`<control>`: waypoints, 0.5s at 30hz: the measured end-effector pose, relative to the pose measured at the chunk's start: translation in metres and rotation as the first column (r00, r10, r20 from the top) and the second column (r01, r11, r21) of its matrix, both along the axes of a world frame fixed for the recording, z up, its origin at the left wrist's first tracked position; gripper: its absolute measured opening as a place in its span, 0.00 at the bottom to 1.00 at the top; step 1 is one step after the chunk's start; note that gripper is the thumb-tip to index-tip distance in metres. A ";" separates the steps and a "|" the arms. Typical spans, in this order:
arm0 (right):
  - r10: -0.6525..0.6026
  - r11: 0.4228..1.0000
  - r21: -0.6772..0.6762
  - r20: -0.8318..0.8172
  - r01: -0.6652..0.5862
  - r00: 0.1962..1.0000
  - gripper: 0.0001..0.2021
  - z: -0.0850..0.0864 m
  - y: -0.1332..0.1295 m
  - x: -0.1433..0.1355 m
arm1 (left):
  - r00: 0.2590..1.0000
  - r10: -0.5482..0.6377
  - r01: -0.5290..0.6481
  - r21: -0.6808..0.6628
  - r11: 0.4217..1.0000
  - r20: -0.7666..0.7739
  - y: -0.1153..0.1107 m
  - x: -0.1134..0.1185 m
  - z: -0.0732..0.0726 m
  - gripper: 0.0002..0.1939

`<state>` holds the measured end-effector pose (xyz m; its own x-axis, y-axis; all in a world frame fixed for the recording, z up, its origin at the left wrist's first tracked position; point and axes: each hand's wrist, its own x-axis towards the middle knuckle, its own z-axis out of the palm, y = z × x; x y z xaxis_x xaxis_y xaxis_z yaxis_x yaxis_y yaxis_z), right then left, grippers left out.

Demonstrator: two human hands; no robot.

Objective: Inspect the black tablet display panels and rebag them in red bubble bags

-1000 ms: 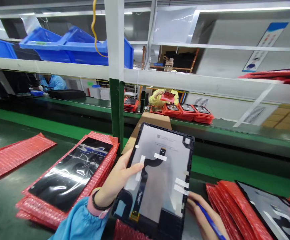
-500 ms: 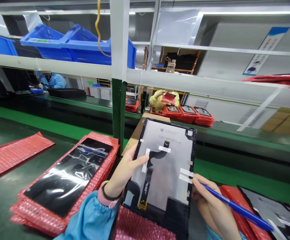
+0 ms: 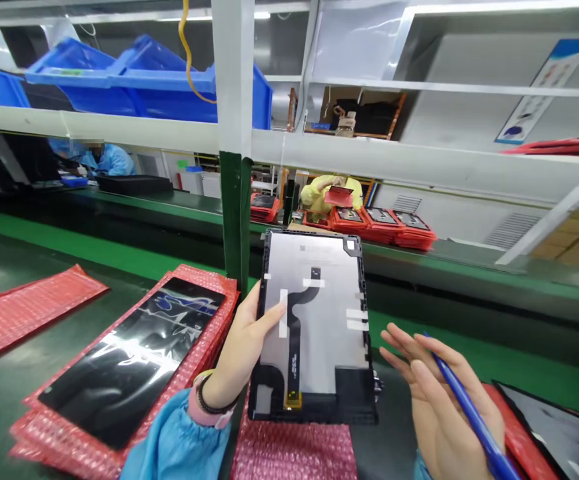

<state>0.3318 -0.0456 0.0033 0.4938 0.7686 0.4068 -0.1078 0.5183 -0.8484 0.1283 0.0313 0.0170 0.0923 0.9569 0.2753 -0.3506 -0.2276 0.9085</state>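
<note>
My left hand [image 3: 252,330] grips the left edge of a tablet display panel [image 3: 319,353], thumb on its back. The panel is tilted up with its grey back facing me, showing a black ribbon cable [image 3: 294,333], white tape strips and a black frame. To the right of the panel and apart from it is my right hand [image 3: 444,400], fingers partly stretched, with a blue pen [image 3: 469,407] tucked between thumb and forefinger. Below the panel lies a pink bubble-wrap bag [image 3: 294,453].
A glossy black panel [image 3: 134,360] rests on stacked red bubble-wrap bags [image 3: 34,433] at left. Another red bag [image 3: 29,310] lies farther left. At right is another panel [image 3: 559,427] on red wrap. A green-and-white post [image 3: 236,200] stands ahead; blue bins [image 3: 139,80] sit above. Co-workers sit beyond.
My right hand has let go of the panel's right edge and moved right, keeping the pen. The panel has shifted left and stands straighter in my left hand.
</note>
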 end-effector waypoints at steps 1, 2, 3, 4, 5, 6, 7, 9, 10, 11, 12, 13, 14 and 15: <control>-0.011 1.000 -0.002 0.037 0.011 0.999 0.10 -0.001 -0.003 -0.002 | 1.000 -0.002 0.002 -0.024 1.000 0.026 0.000 0.001 0.000 0.20; -0.026 1.000 -0.006 0.073 0.027 0.997 0.10 -0.002 -0.006 -0.004 | 0.999 -0.003 0.005 -0.046 0.999 0.047 0.000 0.001 0.001 0.20; -0.053 0.999 -0.006 0.114 0.054 0.992 0.09 -0.002 -0.009 -0.006 | 0.998 -0.005 0.009 -0.065 0.998 0.063 0.001 0.001 0.001 0.21; -0.084 0.996 0.000 0.180 0.086 0.980 0.09 -0.002 -0.012 -0.008 | 0.997 -0.008 0.014 -0.079 0.997 0.076 0.001 0.001 0.001 0.21; -0.113 0.994 0.024 0.287 0.111 0.951 0.09 -0.003 -0.014 -0.009 | 0.996 -0.010 0.017 -0.086 0.996 0.089 0.001 0.001 0.000 0.21; -0.134 0.991 0.066 0.435 0.116 0.891 0.09 -0.003 -0.017 -0.010 | 0.995 -0.011 0.019 -0.089 0.996 0.100 0.002 0.001 0.000 0.21; -0.140 0.989 0.116 0.600 0.088 0.787 0.10 -0.003 -0.018 -0.011 | 0.994 -0.011 0.021 -0.088 0.996 0.112 0.002 0.001 0.000 0.21; -0.157 0.970 0.227 0.859 -0.088 0.487 0.11 -0.003 -0.018 -0.014 | 0.991 -0.005 0.017 -0.088 0.996 0.134 0.001 0.001 -0.001 0.20; -0.197 0.942 0.278 0.912 -0.190 0.359 0.11 -0.003 -0.016 -0.016 | 0.990 -0.002 0.015 -0.088 0.996 0.141 0.001 0.001 -0.001 0.20; -0.248 0.906 0.325 0.927 -0.271 0.281 0.12 -0.002 -0.014 -0.019 | 0.989 0.002 0.011 -0.086 0.996 0.148 0.000 0.001 0.000 0.19; -0.288 0.877 0.355 0.927 -0.322 0.240 0.13 -0.002 -0.011 -0.021 | 0.988 0.006 0.007 -0.082 0.997 0.155 0.000 0.001 0.000 0.19; -0.310 0.863 0.368 0.927 -0.346 0.214 0.14 -0.002 -0.009 -0.024 | 0.987 0.009 0.003 -0.078 0.997 0.160 -0.001 0.002 0.001 0.19; -0.314 0.863 0.367 0.928 -0.348 0.198 0.16 -0.002 -0.007 -0.026 | 0.987 0.013 -0.001 -0.074 0.997 0.162 -0.001 0.002 0.002 0.19; -0.302 0.873 0.350 0.935 -0.341 0.186 0.17 -0.002 -0.005 -0.028 | 0.986 0.019 -0.008 -0.072 0.997 0.163 -0.002 0.002 0.002 0.19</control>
<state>0.3038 -0.0510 0.0011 -0.5450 0.3654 0.7546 0.5853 0.8102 0.0304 0.1303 0.0290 0.0193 0.0386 0.9754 0.2170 -0.4929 -0.1704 0.8532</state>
